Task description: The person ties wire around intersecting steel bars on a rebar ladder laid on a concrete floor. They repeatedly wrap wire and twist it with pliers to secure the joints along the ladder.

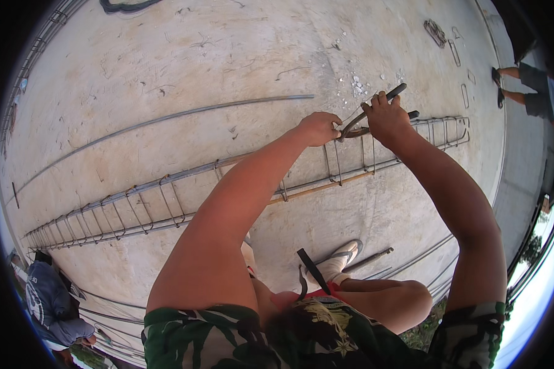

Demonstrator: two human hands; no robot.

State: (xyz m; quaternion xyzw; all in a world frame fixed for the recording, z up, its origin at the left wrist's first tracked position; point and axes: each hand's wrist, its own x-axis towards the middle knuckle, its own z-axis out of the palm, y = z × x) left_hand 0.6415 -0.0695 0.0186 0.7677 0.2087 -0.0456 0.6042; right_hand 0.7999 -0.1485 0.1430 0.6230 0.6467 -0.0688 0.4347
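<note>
My right hand (pixel 388 117) grips long-handled pincers (pixel 358 121) with black-sleeved handles; the handles stand apart. The jaws point left at the upper bar of a long rebar cage (pixel 189 173), which lies across the concrete floor. Beside the jaws is my left hand (pixel 321 129), its thumb and forefinger close to the pincer head. Whether it pinches a tie wire there is too small to tell. A thin wire shows near the upper handle. Rectangular stirrups (pixel 337 163) link the cage's bars, and my forearms hide parts of it.
Beyond the cage lies a loose rebar (pixel 189 112). Bundled stirrups (pixel 435 33) and white rubble (pixel 359 86) are farther off. My slippered foot (pixel 346 256) is near a short bar (pixel 369 261). One person (pixel 535 87) stands at right; another (pixel 51 300) is at lower left.
</note>
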